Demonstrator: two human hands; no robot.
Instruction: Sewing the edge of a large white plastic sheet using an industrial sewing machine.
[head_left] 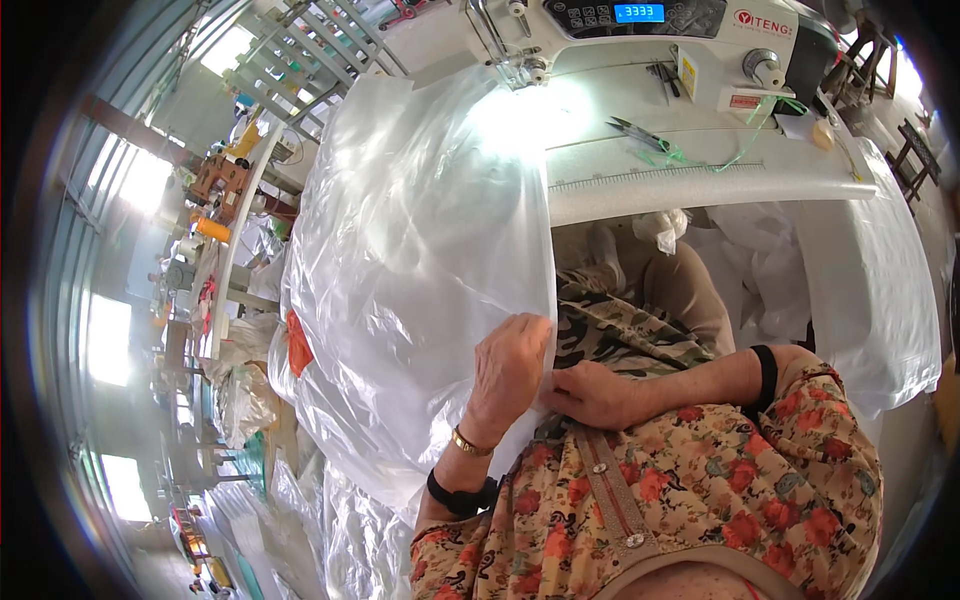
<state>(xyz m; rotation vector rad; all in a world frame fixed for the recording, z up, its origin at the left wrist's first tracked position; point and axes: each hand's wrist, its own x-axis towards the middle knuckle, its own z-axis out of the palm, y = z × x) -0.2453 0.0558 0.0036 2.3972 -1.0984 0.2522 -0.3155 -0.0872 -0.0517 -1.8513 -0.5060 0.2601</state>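
A large sheet of translucent white plastic point(400, 250) runs from beneath the needle area of the sewing machine point(600, 25) down toward my body. My left hand point(512, 362) is closed on the sheet's right edge, with its fingertips curled out of sight. Just to the right and a little lower, my right hand point(597, 394) is also closed, pinching the same edge near my waist. The stretch of edge between the machine and my hands hangs fairly straight. A bright lamp lights the sheet under the machine's head.
Dark-bladed scissors point(638, 135) lie on the machine table point(690, 185) beside green thread. Another small tool point(664, 80) rests farther back. More plastic sheeting point(865, 290) drapes over the table's right side. A cluttered workbench point(235, 240) stands at the left.
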